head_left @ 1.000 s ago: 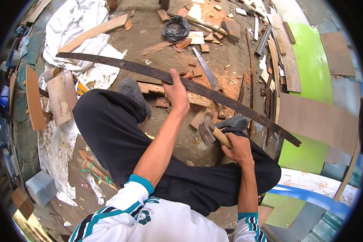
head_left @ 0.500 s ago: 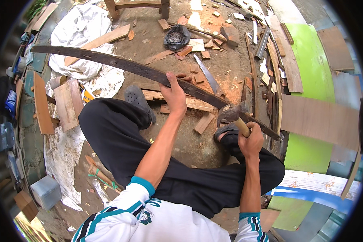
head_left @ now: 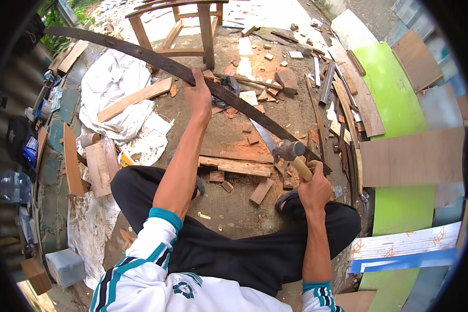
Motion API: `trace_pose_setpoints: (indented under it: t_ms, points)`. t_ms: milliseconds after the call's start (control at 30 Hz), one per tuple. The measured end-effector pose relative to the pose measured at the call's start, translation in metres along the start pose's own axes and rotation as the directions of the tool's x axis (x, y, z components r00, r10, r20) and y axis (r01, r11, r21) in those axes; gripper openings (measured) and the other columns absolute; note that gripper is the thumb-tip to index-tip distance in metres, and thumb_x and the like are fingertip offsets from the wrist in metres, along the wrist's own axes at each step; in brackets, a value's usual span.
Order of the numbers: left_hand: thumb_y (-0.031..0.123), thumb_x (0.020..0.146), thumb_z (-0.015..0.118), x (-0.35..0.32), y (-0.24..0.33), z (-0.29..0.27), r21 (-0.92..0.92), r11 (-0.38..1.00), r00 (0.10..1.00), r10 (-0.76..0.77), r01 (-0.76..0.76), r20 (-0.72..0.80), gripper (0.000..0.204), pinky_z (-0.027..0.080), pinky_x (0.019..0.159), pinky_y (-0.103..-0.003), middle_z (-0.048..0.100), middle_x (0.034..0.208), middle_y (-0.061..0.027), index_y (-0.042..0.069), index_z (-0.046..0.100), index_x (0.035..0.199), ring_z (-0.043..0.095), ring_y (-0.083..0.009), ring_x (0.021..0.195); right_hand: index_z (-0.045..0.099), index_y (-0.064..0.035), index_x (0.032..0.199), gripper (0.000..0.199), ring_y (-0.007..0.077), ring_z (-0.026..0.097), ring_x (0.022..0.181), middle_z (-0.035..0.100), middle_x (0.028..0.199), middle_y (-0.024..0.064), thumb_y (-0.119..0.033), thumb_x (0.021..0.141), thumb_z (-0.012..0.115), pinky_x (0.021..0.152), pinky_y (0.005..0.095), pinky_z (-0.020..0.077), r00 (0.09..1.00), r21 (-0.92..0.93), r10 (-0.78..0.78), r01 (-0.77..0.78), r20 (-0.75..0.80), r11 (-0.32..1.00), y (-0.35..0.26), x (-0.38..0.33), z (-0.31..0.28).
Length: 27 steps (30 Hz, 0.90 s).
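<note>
I see the left hand gripping a dark plank, the right hand a hammer; whether hammer meets plank, I can't tell from here.

The left forearm is extended forward and points between 12 and 1 o'clock. The left hand, positioned toward 11 o'clock from view centre, is curled in a grip. The right forearm points to 12 o'clock. The right hand, positioned toward 4 o'clock, is clenched, well apart from the left.
</note>
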<state>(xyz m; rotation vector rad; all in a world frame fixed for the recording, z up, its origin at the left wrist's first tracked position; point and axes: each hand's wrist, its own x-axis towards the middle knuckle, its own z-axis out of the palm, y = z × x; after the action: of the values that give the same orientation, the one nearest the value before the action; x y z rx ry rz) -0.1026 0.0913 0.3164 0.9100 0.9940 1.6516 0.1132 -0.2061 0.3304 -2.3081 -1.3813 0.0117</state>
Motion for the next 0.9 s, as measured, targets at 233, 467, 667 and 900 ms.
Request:
trace_pose_setpoints:
  t_ms: [233, 467, 667, 900]
  points:
    - [0.049, 0.102, 0.057, 0.034, 0.037, 0.067, 0.157, 0.978, 0.986, 0.120, -0.136, 0.112, 0.046, 0.047, 0.062, -0.030, 0.054, 0.076, -0.0014, 0.004, 0.051, 0.109, 0.054, -0.0107, 0.068, 0.068, -0.0100, 0.100, 0.027, 0.0412, 0.069, 0.080, 0.072, 0.083, 0.0168, -0.027, 0.084, 0.080, 0.068, 0.0491, 0.0524, 0.996, 0.083, 0.093, -0.093, 0.002, 0.992, -0.011, 0.006, -0.013]
    - [0.042, 0.102, 0.058, 0.020, 0.066, 0.154, 0.069, 0.940, 0.896, 0.295, -0.335, 0.331, 0.035, 0.045, 0.054, -0.026, 0.053, 0.070, 0.0007, 0.008, 0.053, 0.102, 0.052, -0.0075, 0.060, 0.069, -0.0089, 0.098, 0.028, 0.0416, 0.068, 0.077, 0.070, 0.077, 0.0171, -0.031, 0.085, 0.079, 0.068, 0.0496, 0.0511, 0.980, 0.165, 0.197, -0.191, -0.019, 0.968, -0.004, 0.009, -0.020]
    - [0.056, 0.103, 0.048, 0.015, 0.122, 0.228, 0.017, 0.942, 0.800, 0.274, -0.334, 0.534, 0.053, 0.044, 0.054, -0.029, 0.056, 0.065, -0.0019, 0.004, 0.056, 0.095, 0.053, -0.0090, 0.055, 0.069, -0.0038, 0.092, 0.029, 0.0415, 0.067, 0.074, 0.069, 0.076, 0.0192, -0.029, 0.084, 0.079, 0.066, 0.0468, 0.0501, 0.954, 0.286, 0.295, -0.267, -0.061, 0.920, 0.016, 0.010, -0.040]
    - [0.063, 0.103, 0.036, 0.039, 0.144, 0.264, 0.314, 0.883, 0.628, -0.028, -0.349, 0.777, 0.058, 0.044, 0.045, -0.032, 0.050, 0.061, -0.0020, 0.009, 0.054, 0.095, 0.051, -0.0146, 0.047, 0.070, -0.0025, 0.095, 0.029, 0.0397, 0.069, 0.076, 0.069, 0.078, 0.0198, -0.028, 0.084, 0.078, 0.069, 0.0457, 0.0509, 0.928, 0.476, 0.359, -0.270, -0.105, 0.837, 0.036, 0.016, -0.049]
